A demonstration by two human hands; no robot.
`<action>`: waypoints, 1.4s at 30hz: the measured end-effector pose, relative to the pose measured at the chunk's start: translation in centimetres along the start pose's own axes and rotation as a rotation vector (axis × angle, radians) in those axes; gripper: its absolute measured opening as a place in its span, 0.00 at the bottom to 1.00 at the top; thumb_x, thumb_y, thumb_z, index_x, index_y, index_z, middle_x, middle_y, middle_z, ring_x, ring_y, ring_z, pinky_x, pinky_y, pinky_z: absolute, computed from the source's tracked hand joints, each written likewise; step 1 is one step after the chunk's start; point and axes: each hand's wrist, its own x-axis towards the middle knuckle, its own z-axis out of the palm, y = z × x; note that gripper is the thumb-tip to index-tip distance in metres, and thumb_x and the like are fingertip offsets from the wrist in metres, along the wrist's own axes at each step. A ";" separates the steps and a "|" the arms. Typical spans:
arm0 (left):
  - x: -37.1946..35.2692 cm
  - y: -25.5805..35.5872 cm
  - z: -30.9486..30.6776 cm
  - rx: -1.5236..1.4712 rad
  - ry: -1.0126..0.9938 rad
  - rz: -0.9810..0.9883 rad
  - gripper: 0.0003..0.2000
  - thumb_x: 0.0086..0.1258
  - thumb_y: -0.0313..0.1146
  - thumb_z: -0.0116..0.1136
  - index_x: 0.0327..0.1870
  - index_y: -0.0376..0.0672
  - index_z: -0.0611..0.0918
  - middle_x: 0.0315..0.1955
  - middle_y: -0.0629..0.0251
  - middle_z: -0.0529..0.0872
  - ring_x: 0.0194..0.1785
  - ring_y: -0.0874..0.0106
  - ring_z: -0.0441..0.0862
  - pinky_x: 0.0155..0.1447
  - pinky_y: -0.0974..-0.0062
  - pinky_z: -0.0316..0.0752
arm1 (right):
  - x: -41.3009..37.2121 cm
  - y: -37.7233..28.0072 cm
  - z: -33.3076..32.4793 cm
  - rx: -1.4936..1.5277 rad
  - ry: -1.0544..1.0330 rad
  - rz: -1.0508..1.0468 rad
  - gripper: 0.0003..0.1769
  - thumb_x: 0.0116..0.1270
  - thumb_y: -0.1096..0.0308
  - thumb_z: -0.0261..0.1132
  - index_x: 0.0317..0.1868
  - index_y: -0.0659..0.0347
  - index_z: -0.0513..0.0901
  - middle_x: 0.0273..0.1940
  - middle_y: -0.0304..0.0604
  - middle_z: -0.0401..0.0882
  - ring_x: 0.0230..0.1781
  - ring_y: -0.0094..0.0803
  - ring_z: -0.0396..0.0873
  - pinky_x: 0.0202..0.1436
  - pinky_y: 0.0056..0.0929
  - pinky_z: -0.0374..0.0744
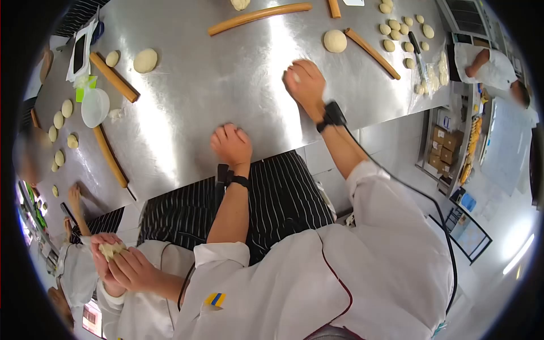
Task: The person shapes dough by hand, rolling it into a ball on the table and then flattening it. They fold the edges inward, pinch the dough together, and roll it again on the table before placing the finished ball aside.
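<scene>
in the head view, your right hand (306, 83) is curled closed, it seems, around a pale dough piece (296, 77) that shows at its fingers, over the steel worktable (187, 113). your left hand (232, 145) sits nearer your body with fingers bent; whether it is closed on anything, i cannot tell.

to work it well, cup the palm loosely, let the fingers guide the sides, and press lightly and evenly so the dough doesn't flatten or smear. match that curl with the left.

for edges, the table's near rim runs just behind your left hand, so small moves back there could slip off. between the two grips there's room to work sideways. beyond the right grip and to its right are a round dough ball (335, 41) and a wooden rolling pin (373, 54); a longer pin (259, 18) lies ahead. mind the black cable (391, 181) trailing from your right wrist, and the co-worker's hands (133, 269) behind and left of your left grip.
</scene>
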 end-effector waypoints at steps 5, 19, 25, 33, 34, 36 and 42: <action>0.6 -0.2 1.3 0.027 0.035 -0.014 0.03 0.70 0.31 0.57 0.42 0.48 0.80 0.42 0.62 0.78 0.48 0.54 0.74 0.54 0.54 0.69 | -4.7 -8.6 -1.9 0.021 0.037 0.216 0.06 0.60 0.72 0.76 0.33 0.59 0.86 0.37 0.43 0.86 0.40 0.43 0.84 0.50 0.42 0.82; 0.4 -0.1 0.9 0.014 -0.033 -0.003 0.06 0.66 0.35 0.61 0.40 0.48 0.80 0.42 0.59 0.79 0.48 0.54 0.76 0.53 0.52 0.70 | -0.5 -9.0 0.1 -0.030 -0.171 0.076 0.02 0.67 0.68 0.69 0.39 0.54 0.83 0.38 0.41 0.85 0.44 0.47 0.84 0.49 0.46 0.82; 0.9 -1.4 0.1 -0.124 0.023 0.036 0.06 0.66 0.32 0.62 0.41 0.45 0.81 0.41 0.57 0.79 0.48 0.52 0.76 0.54 0.52 0.71 | -2.4 -2.5 -0.8 -0.131 -0.057 0.182 0.05 0.70 0.73 0.71 0.43 0.65 0.89 0.45 0.53 0.89 0.46 0.53 0.85 0.53 0.46 0.84; 0.5 -10.0 -4.2 -0.058 0.127 -0.023 0.08 0.64 0.30 0.62 0.43 0.43 0.82 0.45 0.54 0.81 0.49 0.49 0.76 0.55 0.48 0.71 | -0.8 -1.6 -1.4 -0.068 -0.033 0.193 0.08 0.69 0.72 0.67 0.43 0.66 0.89 0.46 0.54 0.89 0.49 0.54 0.85 0.58 0.50 0.83; 0.2 -9.7 -4.2 -0.027 0.059 -0.054 0.08 0.64 0.30 0.62 0.43 0.43 0.82 0.46 0.54 0.81 0.50 0.49 0.76 0.55 0.48 0.70 | -2.8 -0.5 -1.8 -0.068 -0.015 0.289 0.10 0.74 0.69 0.67 0.46 0.68 0.89 0.48 0.55 0.89 0.51 0.54 0.85 0.59 0.51 0.83; 0.2 -9.6 -4.1 0.030 0.063 -0.057 0.10 0.63 0.31 0.63 0.44 0.44 0.81 0.47 0.55 0.80 0.52 0.50 0.76 0.57 0.48 0.70 | -6.4 -2.3 -2.1 -0.037 0.020 0.389 0.09 0.76 0.69 0.68 0.47 0.66 0.89 0.48 0.55 0.87 0.51 0.53 0.84 0.58 0.50 0.83; 0.4 -9.9 -4.1 -0.021 0.165 0.005 0.12 0.64 0.31 0.62 0.48 0.45 0.81 0.48 0.56 0.78 0.52 0.53 0.75 0.58 0.52 0.70 | 2.0 -3.5 -0.3 -0.049 -0.236 0.126 0.08 0.77 0.70 0.68 0.48 0.66 0.87 0.50 0.54 0.88 0.53 0.55 0.84 0.60 0.51 0.82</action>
